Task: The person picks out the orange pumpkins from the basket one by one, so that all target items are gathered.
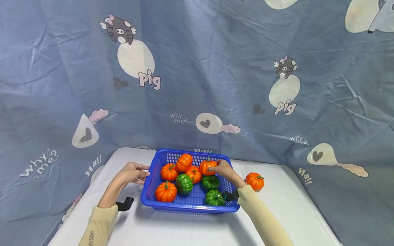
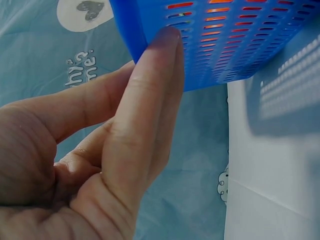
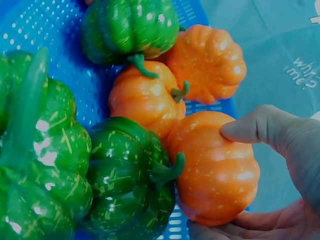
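A blue plastic basket with slotted walls stands on the white table. My left hand is at its left side; in the left wrist view the thumb and fingers come together at the rim, fingertip against the wall. My right hand reaches over the basket and grips an orange toy pumpkin at its back right, thumb on one side and fingers beneath. Beside that pumpkin lie a dark green pumpkin and another orange one.
Several more orange pumpkins and green pumpkins lie in the basket. One orange pumpkin sits on the white tabletop to the right, outside the basket. A blue patterned cloth hangs behind the table.
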Demonstrator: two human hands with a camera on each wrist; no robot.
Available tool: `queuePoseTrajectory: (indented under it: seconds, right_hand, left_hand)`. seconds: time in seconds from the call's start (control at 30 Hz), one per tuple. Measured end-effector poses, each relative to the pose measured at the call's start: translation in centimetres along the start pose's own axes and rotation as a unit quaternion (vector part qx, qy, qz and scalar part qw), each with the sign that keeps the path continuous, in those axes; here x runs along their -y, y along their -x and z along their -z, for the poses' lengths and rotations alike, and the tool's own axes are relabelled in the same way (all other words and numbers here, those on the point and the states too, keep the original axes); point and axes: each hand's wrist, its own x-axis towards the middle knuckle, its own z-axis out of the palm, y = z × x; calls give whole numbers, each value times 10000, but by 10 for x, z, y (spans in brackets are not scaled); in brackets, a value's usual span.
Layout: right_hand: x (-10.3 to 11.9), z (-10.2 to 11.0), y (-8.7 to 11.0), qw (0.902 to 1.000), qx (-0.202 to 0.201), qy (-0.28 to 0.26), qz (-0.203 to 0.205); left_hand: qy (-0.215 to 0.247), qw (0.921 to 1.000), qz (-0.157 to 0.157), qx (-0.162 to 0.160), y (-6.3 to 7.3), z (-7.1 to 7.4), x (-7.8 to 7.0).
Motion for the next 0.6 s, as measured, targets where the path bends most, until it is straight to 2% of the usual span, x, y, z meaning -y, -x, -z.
queuePoseTrajectory:
  seconds: [0.1,0.23,0.6]
  right_hand:
    - [1,1,3,9998,95,-152,-25]
    - [4,7,12,9977,291,-612,-24]
    - [7,23,46,9892,693,-1251,315]
  left_hand:
    - [-40,10000,-3,11,0,1,1]
    - [-29,10000,16,26,0,1,0]
    - [12,10000,38,50,-1,0,1]
